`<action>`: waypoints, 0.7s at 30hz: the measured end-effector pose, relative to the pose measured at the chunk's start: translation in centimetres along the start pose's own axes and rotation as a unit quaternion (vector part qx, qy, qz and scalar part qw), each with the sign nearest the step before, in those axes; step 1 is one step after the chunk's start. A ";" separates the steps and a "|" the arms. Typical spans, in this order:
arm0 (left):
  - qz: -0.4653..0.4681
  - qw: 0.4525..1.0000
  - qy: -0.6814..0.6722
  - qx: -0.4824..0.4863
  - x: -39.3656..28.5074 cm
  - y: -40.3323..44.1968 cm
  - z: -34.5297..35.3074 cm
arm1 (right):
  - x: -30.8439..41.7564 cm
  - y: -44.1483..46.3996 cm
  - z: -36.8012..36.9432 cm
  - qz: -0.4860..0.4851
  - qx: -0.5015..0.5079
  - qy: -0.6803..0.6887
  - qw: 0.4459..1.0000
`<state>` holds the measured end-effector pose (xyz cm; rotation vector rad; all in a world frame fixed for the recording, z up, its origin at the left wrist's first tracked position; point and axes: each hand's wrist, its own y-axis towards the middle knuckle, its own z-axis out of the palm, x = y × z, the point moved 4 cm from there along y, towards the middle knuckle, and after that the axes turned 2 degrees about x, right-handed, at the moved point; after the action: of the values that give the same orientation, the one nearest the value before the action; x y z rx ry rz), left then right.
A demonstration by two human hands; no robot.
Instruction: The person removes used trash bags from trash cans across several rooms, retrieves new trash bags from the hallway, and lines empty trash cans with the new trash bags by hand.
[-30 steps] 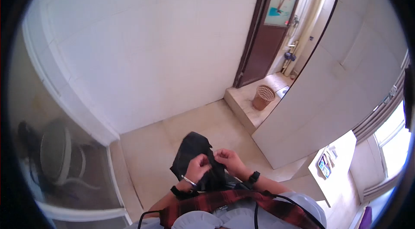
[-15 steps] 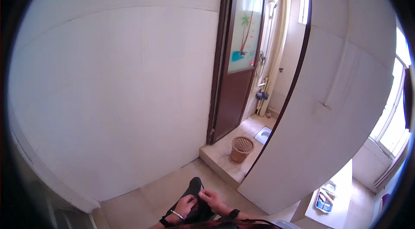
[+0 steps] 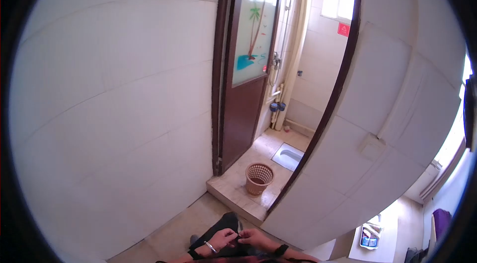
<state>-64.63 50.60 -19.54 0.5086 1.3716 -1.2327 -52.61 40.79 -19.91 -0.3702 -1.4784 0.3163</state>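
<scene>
Low in the head view, my left hand (image 3: 222,239) is closed, its fingertips pinched together over dark cloth (image 3: 227,222). A bracelet and a black band circle that wrist. Beside it on the right, my right hand (image 3: 251,238) is closed too, with its fingertips almost meeting the left ones. A small dark bit shows between the two hands, too small to make out. The dark cloth lies beneath and just beyond both hands. A black watch (image 3: 281,250) is on my right wrist.
A raised tiled step (image 3: 238,202) leads through an open brown door (image 3: 242,124) with a palm picture. On it stand a woven basket (image 3: 259,179) and a squat toilet (image 3: 288,157). White walls flank the doorway. At the lower right, a tray (image 3: 370,233) sits on a white table (image 3: 388,233).
The view has tilted up and turned right, bringing more of the doorway, toilet and window into sight. My hands now appear lower in view, still close together over the dark cloth.
</scene>
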 end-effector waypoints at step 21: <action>0.288 0.936 0.198 0.048 -19.2 17.3 -15.8 | 19.0 17.9 -7.1 -0.069 -0.244 -0.205 0.945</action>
<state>-52.10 77.15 -11.97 1.1849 1.3518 -0.7344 -43.87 64.75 -10.83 -0.6183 -1.9841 -0.1042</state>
